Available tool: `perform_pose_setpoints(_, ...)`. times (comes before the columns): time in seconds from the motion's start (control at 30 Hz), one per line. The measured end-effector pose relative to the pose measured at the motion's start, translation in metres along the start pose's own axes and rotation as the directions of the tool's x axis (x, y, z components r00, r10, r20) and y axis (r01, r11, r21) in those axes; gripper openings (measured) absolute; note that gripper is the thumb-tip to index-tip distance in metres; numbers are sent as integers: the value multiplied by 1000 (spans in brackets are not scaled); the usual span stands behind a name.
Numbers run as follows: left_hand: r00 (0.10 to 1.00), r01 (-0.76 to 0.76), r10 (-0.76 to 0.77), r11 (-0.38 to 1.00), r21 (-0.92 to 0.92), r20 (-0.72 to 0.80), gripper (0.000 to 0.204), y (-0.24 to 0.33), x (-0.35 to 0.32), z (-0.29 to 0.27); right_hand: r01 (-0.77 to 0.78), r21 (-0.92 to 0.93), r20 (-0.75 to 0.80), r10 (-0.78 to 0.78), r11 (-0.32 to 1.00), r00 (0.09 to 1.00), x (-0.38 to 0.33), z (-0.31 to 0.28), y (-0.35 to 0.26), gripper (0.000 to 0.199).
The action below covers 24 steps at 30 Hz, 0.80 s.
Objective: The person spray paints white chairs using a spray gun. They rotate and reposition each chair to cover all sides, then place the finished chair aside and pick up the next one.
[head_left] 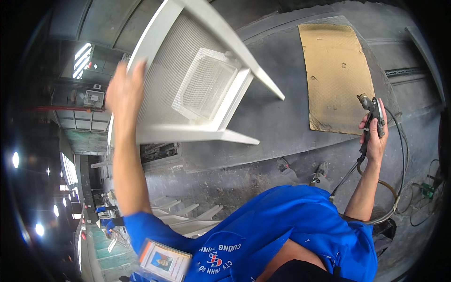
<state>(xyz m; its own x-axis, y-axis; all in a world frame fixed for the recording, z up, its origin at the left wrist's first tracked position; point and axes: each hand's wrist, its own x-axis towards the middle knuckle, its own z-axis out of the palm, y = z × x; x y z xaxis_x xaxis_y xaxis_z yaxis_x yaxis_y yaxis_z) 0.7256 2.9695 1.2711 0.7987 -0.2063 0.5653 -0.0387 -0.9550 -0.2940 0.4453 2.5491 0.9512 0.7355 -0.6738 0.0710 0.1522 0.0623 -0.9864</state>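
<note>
A white piece of furniture (pixel 162 89) with a ribbed panel and tapered legs stands tilted at the upper left. My left hand (pixel 126 89), slightly blurred, is closed on its left edge, thumb against the near side of the frame. A lighter square outline (pixel 206 84) shows on the ribbed panel. Over on the right, my right hand (pixel 376 138) is wrapped round the handle of a dark spray gun (pixel 373 115). The gun has a brass-coloured nozzle pointing up and to the left, away from the white piece. A black hose (pixel 404 155) trails from it.
A brown cardboard sheet (pixel 336 80) lies on the grey table (pixel 263 117). More white furniture parts (pixel 188 216) stand behind my left arm. Loops of hose (pixel 416 202) lie on the floor at right. Other people (pixel 110 225) work far off at the lower left.
</note>
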Motion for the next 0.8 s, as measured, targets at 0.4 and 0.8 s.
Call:
perform_pose_setpoints(0.4,663,-499,747,408,-765,-34,38,192,161,19,231,59,122,-236,971,964,-76,87,-54,79)
perform_pose_setpoints(0.8,550,-698,787,250,-671,-279,43,230,187,33,254,-174,328,-187,952,926,-64,385,67,59)
